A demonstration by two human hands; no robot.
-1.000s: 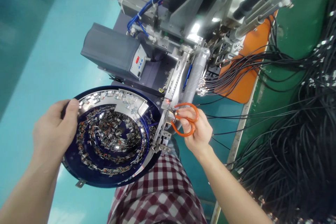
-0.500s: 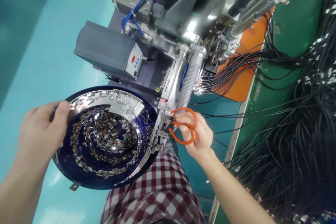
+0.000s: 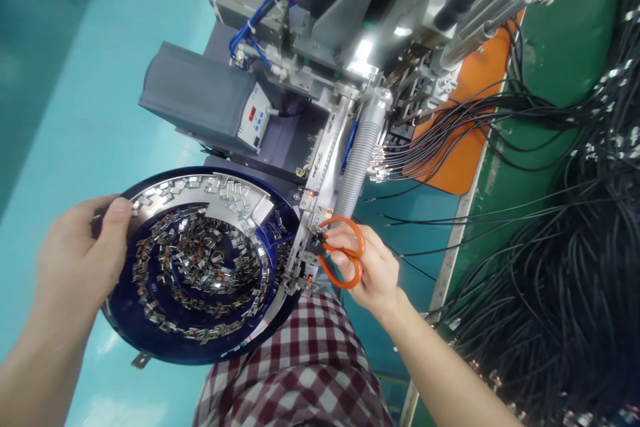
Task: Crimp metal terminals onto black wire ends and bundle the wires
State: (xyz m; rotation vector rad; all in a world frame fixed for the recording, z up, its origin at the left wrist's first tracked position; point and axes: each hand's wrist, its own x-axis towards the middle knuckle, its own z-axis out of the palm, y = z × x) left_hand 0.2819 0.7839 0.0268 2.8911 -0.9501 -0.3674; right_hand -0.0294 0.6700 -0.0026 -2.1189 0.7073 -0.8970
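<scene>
My left hand (image 3: 87, 250) is closed on the left rim of a round dark-blue feeder bowl (image 3: 165, 340), thumb on top and fingers around the outer side. Inside the bowl lie many small shiny metal parts (image 3: 215, 260), heaped in the centre and strung along its spiral ledges. In my right hand (image 3: 373, 267) is a pair of scissors (image 3: 359, 240) with orange loop handles. Their dark front end points left, at the metal feed track (image 3: 313, 203) beside the bowl. The scissor tips are too small and blurred to tell whether they touch the track.
A grey control box (image 3: 200, 97) with a red display stands behind the bowl. Beyond is a machine (image 3: 345, 13) with cylinders and blue tubes. A ribbed grey hose (image 3: 359, 160) runs beside the track. Black cables (image 3: 540, 280) pile on the green table, some crossing an orange board (image 3: 450, 167).
My right hand has shifted slightly left and toward me with the scissors, which now sit lower along the track. My left hand stays on the bowl rim.
</scene>
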